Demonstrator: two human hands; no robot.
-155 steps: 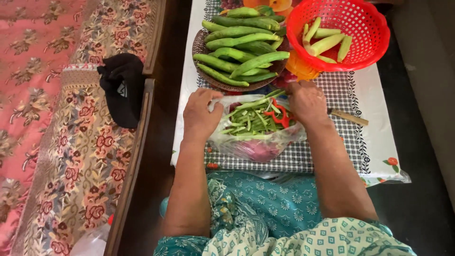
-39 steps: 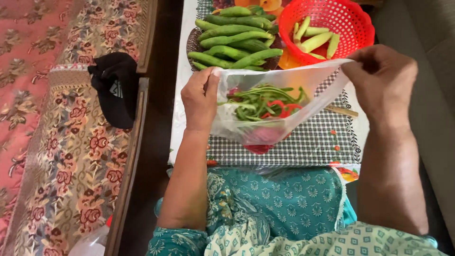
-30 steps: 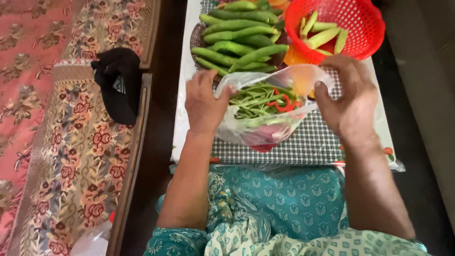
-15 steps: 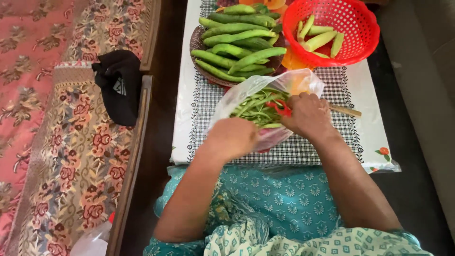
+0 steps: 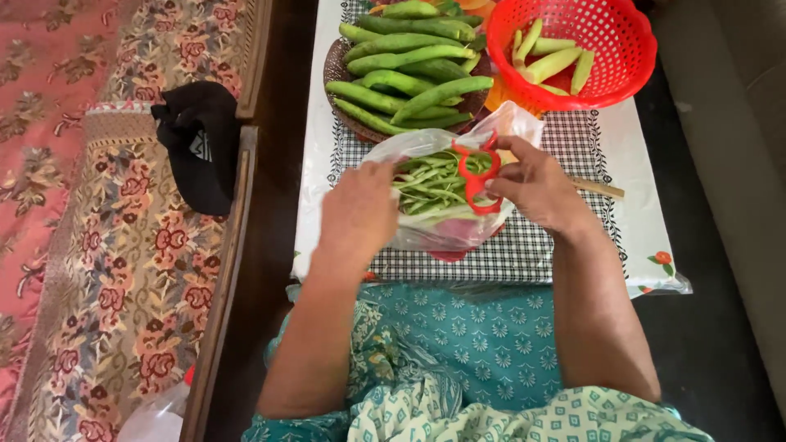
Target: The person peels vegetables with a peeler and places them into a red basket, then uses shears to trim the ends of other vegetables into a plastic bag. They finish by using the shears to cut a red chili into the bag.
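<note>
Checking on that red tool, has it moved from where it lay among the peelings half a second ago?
Yes. The right hand has lifted the red peeler up off the green scraps, toward the red basket.

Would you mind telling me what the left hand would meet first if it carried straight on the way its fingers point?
The left hand points up the table at the clear plastic bag of green trimmings, whose near edge it already touches. Beyond lies the brown plate of green bean pods; depth is uncertain.
</note>
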